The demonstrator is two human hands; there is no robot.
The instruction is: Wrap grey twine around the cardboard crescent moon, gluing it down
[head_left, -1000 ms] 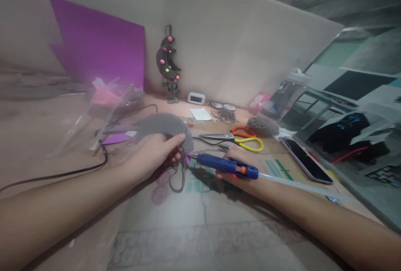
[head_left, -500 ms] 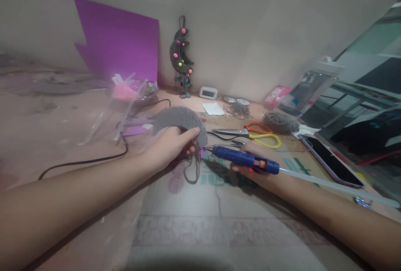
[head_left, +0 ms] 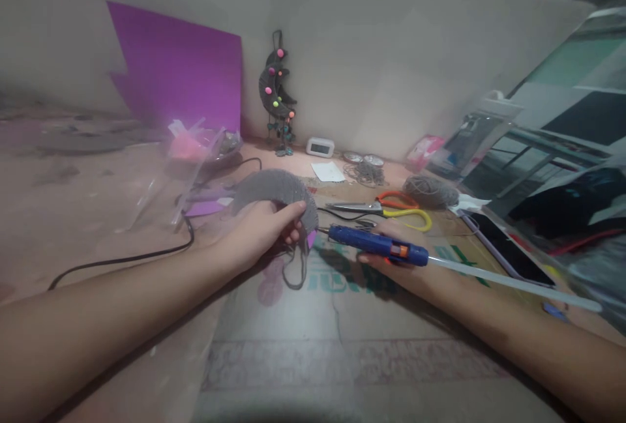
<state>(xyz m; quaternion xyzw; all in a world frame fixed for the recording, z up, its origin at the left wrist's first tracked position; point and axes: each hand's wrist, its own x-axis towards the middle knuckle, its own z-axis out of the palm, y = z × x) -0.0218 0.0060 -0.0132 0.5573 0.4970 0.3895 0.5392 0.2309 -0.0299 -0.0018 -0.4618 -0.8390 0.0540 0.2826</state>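
Observation:
My left hand point(head_left: 267, 227) is closed on a grey yarn-wrapped crescent point(head_left: 274, 183), thumb on its front near the lower right tip. Purple card point(head_left: 312, 238) shows at that tip, and a loop of grey yarn point(head_left: 295, 283) hangs beneath it. In my right hand point(head_left: 391, 257) is a blue hot glue gun point(head_left: 374, 242), its fingers wrapped round the grip. The nozzle points left, at or very close to the crescent's tip; whether it touches I cannot tell. A long clear glue stick point(head_left: 513, 284) sticks out of the gun's rear.
Scissors point(head_left: 405, 210) with orange and yellow handles lie behind the gun, near a grey yarn ball point(head_left: 430, 191) and a phone point(head_left: 508, 247). Clear sticks point(head_left: 188, 195) and a black cord point(head_left: 122, 259) are at left. Purple card sheet point(head_left: 180, 71) and a crescent hanging point(head_left: 278, 94) stand against the wall.
The whole view has shifted slightly, so most things appear a little further left. Both hands keep their holds, and the nozzle stays by the crescent's tip.

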